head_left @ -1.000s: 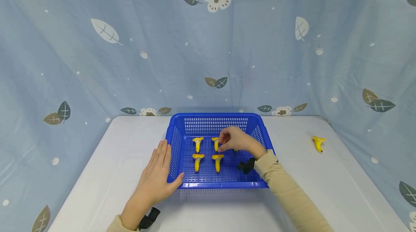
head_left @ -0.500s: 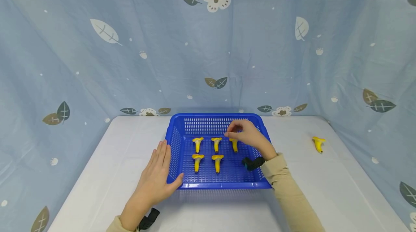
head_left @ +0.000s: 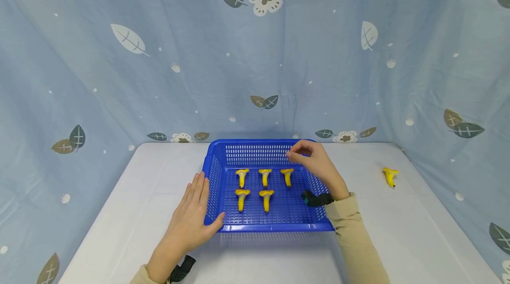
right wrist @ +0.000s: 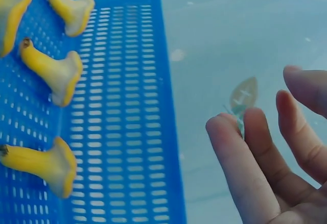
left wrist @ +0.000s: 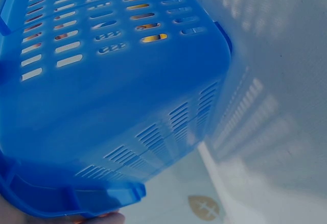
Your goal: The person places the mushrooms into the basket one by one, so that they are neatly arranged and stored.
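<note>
Yellow trumpet-shaped mushrooms lie in a blue plastic basket. Three form the back row, among them the back right mushroom; two lie in front, one being the front left mushroom. My left hand rests along the basket's left rim with straight fingers, the thumb at the front corner. Over the basket's right back part hovers my right hand, fingers loosely bent and holding nothing. The right wrist view shows its fingertips apart, beside several mushrooms. Another mushroom lies on the table at right.
The basket stands on a white table near its back edge. Behind it hangs a blue curtain with leaf and flower prints. In the left wrist view the slotted basket wall fills most of the frame.
My right hand has let go of the back right mushroom and moved up and to the right, uncovering the back row. The left hand stays at the basket's left rim.
</note>
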A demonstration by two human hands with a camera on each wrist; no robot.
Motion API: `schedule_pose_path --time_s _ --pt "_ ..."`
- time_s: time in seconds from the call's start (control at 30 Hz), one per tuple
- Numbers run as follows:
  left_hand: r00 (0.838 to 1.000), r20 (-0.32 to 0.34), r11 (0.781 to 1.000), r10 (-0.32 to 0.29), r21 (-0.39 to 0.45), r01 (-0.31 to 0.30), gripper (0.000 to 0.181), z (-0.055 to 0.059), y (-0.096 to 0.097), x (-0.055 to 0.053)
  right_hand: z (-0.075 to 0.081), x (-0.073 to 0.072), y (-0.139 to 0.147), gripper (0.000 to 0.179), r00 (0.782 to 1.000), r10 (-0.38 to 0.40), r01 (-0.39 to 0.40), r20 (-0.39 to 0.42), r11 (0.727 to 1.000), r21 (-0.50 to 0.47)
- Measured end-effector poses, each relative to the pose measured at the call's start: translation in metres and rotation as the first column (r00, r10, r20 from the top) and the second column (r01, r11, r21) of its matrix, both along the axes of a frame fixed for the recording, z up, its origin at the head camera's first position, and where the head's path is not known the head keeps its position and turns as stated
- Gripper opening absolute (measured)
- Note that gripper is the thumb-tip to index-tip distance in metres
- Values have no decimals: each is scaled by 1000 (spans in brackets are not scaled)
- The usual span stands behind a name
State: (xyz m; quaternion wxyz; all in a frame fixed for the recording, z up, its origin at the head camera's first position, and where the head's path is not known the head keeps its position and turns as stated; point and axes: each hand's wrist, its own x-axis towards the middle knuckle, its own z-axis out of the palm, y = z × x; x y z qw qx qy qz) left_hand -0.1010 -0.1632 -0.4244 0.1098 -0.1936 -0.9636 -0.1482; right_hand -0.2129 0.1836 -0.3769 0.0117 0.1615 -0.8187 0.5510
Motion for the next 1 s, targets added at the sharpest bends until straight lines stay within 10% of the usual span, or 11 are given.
schedule_pose_path --time_s 0.57,1.0 --pt "1000 -8 1000 7 -5 -7 96 0 0 1 33 44 26 9 975 -118 96 -186 987 -125" --pt "1000 3 1000 12 -11 -12 96 0 0 0 43 68 58 10 913 -177 112 -369 975 -190"
